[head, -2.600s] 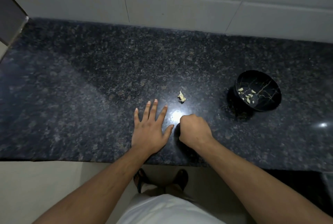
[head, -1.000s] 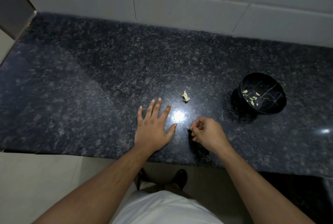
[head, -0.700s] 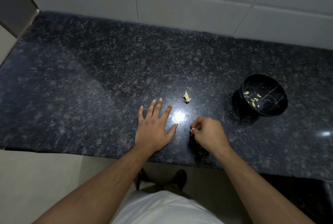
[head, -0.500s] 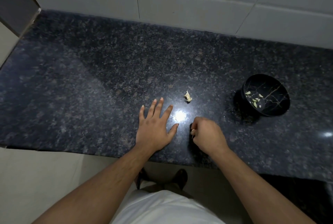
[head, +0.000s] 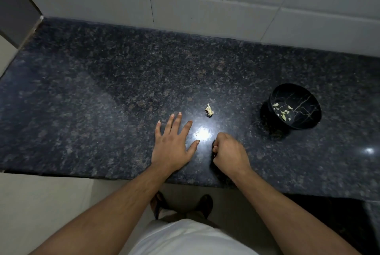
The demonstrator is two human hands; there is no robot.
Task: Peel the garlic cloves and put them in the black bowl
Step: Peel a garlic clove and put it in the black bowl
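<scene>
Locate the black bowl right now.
In the head view, the black bowl sits on the counter at far right, right of the garlic scrap and beyond the right hand.

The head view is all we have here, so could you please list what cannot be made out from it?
- What the right hand pinches: its curled fingers hide all but a thin pale sliver.
- The scrap on the counter: too small to tell skin from clove.
- The peeled cloves in the black bowl: too small to count surely.
- The left hand lies flat, covering whatever is under the palm.
</scene>
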